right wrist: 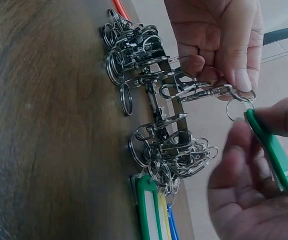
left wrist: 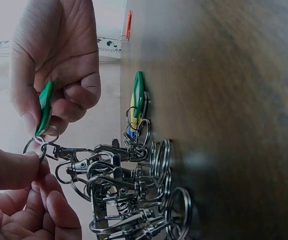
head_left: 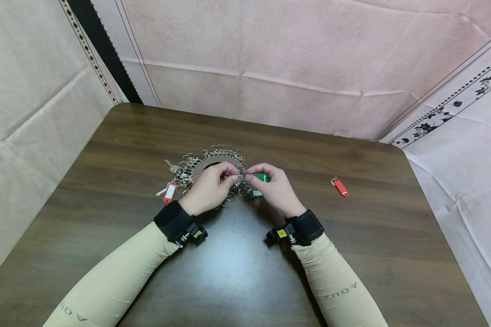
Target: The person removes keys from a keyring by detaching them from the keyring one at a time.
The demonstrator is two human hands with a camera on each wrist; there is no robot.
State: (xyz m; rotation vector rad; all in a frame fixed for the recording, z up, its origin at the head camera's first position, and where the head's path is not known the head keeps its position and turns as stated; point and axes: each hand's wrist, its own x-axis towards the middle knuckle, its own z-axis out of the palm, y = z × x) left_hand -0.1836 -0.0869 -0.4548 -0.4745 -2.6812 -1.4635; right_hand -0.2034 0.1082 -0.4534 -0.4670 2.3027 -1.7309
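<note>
My left hand [head_left: 212, 186] is over the right side of a large flat metal hoop [head_left: 200, 169] hung with many snap clasps and split rings. Its thumb and finger pinch a small split ring [left wrist: 42, 151] at the end of one clasp [right wrist: 211, 93]. My right hand [head_left: 277, 187] faces it and pinches a green key tag [right wrist: 276, 152] by the body. The tag's thin wire ring [left wrist: 51, 134] meets the split ring between the two hands. Below the right hand, another green tag [right wrist: 145, 205] lies beside a yellow tag [right wrist: 162, 210] and a blue tag [right wrist: 172, 220].
At the hoop's left side lies a red key tag [head_left: 169, 192] with a white label, with keys [head_left: 171, 165] close by. Another red tag [head_left: 340, 187] lies alone on the right of the brown wooden table [head_left: 376, 254]. Pale cloth [head_left: 270, 54] hangs behind the table.
</note>
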